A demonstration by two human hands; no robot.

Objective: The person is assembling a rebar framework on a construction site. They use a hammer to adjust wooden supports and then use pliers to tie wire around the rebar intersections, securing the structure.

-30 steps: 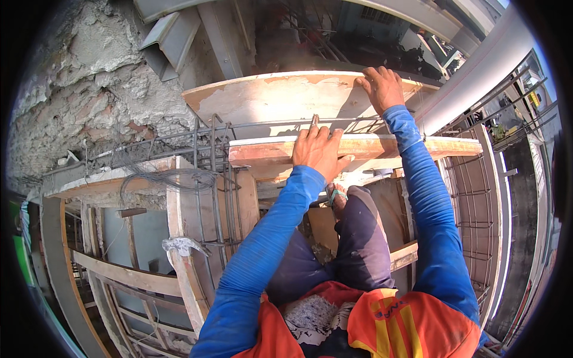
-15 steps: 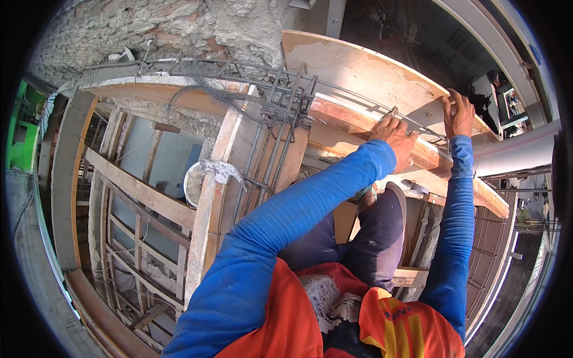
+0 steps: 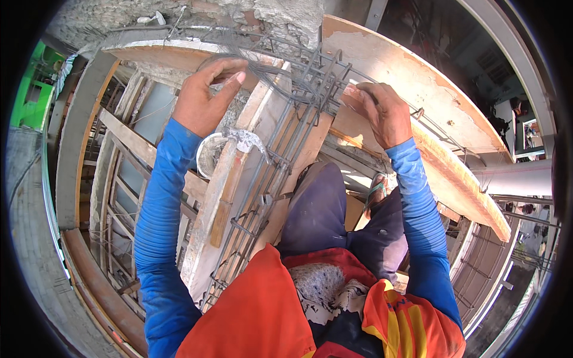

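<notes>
My left hand (image 3: 205, 98) is raised over the form boards, thumb and fingers bent but apart, with nothing visible in it. Just beyond its fingertips lies a loose bundle of thin tie wire (image 3: 265, 71). My right hand (image 3: 387, 114) is closed round the near-left end of a wooden plank (image 3: 433, 155); its fingertips are partly hidden. Behind that plank a large plywood sheet (image 3: 406, 71) stands on edge. Steel rebar (image 3: 286, 143) runs between the form boards. A claw hammer (image 3: 245, 141) hangs by its head over a board's top edge, beside a round pale bucket (image 3: 209, 156).
A rough concrete wall (image 3: 286, 24) rises at the back. At left, timber framing (image 3: 128, 128) surrounds a deep opening. A pale pipe (image 3: 513, 177) crosses at right. My sandalled foot (image 3: 377, 190) rests below, between timbers.
My left hand has left the plank and swung left toward the tie wire. My right hand has moved from the plywood's top edge to the plank's left end. The view has shifted.
</notes>
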